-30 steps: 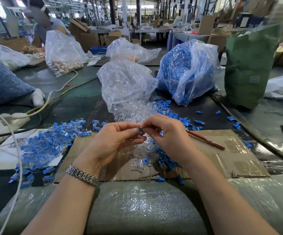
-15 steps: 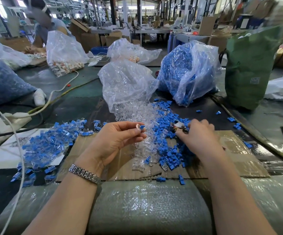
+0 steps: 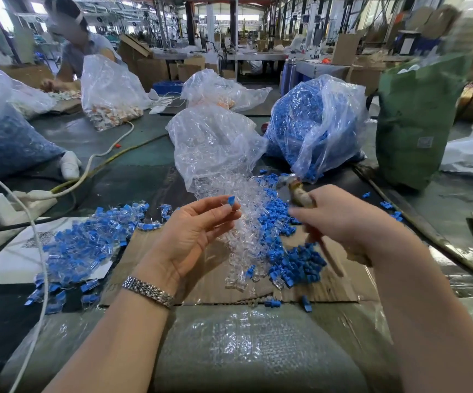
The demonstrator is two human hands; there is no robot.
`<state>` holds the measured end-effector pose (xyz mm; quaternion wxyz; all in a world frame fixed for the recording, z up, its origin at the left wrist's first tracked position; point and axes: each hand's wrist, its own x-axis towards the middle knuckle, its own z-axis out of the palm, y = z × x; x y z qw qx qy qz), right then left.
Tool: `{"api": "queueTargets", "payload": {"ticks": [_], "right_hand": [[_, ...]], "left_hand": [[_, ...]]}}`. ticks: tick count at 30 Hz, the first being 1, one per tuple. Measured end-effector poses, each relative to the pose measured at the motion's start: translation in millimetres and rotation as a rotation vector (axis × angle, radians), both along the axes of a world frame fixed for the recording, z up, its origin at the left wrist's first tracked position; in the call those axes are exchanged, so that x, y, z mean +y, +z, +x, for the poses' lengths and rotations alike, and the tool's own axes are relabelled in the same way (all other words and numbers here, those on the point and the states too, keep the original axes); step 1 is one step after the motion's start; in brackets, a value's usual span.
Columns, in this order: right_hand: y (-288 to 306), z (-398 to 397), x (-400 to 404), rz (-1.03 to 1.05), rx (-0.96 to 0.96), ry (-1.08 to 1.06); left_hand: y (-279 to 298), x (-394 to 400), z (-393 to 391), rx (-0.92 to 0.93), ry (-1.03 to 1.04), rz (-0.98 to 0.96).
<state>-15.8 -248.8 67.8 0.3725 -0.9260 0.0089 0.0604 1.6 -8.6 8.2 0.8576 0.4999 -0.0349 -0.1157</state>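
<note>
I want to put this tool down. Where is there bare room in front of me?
Bare: bubble wrap between your forearms; cardboard left of the left hand. Crowded: blue pile farther left, loose pieces right of that hand.

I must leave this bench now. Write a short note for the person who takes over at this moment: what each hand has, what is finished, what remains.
Left hand: pinches one clear piece with a blue insert between thumb and fingertips, raised above the cardboard.
Right hand: grips a wooden-handled tool, blurred.
Done: a pile of joined pieces lies to the left.
Left: loose clear pieces and blue inserts in the middle; the clear bag and blue bag behind hold more.
</note>
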Motion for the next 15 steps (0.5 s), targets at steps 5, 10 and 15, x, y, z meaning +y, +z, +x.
{"api": "queueTargets", "payload": {"ticks": [5, 10, 15], "right_hand": [[1, -8, 32, 0.235, 0.304, 0.218], [-3, -9, 46, 0.25, 0.315, 0.269], [-7, -10, 46, 0.244, 0.306, 0.292]], "left_hand": [[1, 0, -1, -0.038, -0.005, 0.025], [0, -2, 0, -0.062, 0.037, 0.049], [-2, -5, 0, -0.115, 0.037, 0.112]]}}
